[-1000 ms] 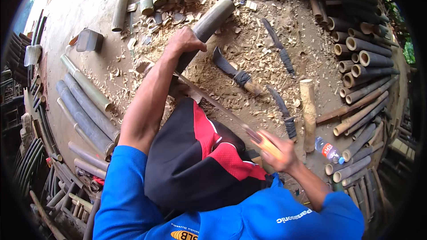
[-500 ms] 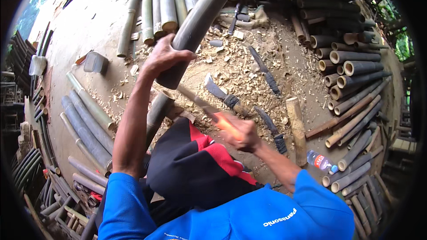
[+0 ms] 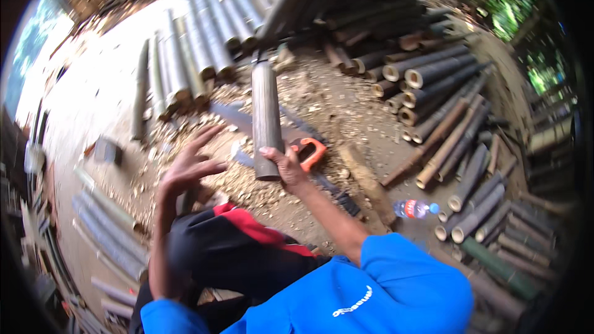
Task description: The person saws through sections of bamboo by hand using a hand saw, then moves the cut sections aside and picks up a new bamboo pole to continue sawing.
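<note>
My right hand grips a short, dark bamboo section near its lower end, holding it nearly upright above the wood chips. Fingers spread and bare, my left hand hovers left of the bamboo, apart from it. On the chips behind the section lies a hand saw with an orange handle, its blade partly hidden by the bamboo. A knife with a dark wrapped handle rests below the saw handle. Motion blurs some of this.
Bamboo poles lie in a row at the far left, and cut tubes are piled on the right. Beside a pale wooden block is a plastic bottle. A plastic container and more poles occupy the left.
The bamboo section has passed from my left hand to my right, and my left hand has opened. My right hand has let go of the saw, which now lies on the chips.
</note>
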Demonstrator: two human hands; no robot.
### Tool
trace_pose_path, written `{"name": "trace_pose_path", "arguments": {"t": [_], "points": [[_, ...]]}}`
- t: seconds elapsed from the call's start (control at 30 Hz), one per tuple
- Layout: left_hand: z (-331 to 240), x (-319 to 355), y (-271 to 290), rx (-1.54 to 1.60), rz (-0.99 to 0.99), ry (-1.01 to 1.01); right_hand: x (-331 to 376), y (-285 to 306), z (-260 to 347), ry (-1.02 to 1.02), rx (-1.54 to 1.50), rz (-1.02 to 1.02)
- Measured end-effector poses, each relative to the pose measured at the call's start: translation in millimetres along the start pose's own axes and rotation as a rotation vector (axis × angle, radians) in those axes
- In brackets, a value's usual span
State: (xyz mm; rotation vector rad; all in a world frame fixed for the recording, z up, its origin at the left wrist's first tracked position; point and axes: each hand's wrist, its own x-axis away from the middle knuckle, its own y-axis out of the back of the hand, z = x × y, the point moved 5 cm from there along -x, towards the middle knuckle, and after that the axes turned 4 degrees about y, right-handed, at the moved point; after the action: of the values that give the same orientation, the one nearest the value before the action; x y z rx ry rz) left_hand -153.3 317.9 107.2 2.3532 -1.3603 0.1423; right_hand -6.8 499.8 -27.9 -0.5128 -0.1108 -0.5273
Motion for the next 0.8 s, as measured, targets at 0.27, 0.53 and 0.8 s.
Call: {"name": "trace_pose_path", "arguments": {"t": [0.27,0.53,0.8], "points": [[50,170,200,-0.288,-0.346,0.416,6,167,83,0.191,0.221,-0.526],[92,328,210,-0.299,-0.523,0.633,-68,284,342,0.820,0.952,-0.901],[121,387,141,0.031,-0.469,0.847,-59,117,32,0.470,0.552,0.010]]}}
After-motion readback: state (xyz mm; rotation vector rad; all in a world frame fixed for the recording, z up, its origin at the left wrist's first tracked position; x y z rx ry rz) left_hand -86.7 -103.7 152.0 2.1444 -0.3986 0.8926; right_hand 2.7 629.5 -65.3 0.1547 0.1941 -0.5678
